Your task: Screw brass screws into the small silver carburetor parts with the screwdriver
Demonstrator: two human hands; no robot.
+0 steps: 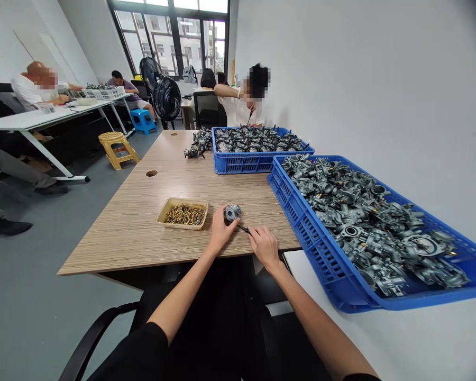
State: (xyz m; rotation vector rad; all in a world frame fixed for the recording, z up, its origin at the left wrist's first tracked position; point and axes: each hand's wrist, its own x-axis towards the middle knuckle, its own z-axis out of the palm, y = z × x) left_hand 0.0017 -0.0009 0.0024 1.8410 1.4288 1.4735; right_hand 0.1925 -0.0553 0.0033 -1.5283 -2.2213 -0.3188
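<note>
The small part (232,212) looks like cast metal, dully shiny, much like the rough-looking metal parts (349,203) heaped nearby. The little pins (185,214) have a brassy gleam; their tray (178,226) seems smooth plastic. To my eye, the desk (143,246) wears a streaky wood-grain top with low sheen. The near crate (301,227) is slightly glossy plastic, the wall (341,79) matt, the sleeve (138,349) soft cloth.

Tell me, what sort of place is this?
Probably a small workshop for metal parts: two blue crates holding many of them, a tray of small brass-coloured pieces, and a person bent over behind the crates.
</note>
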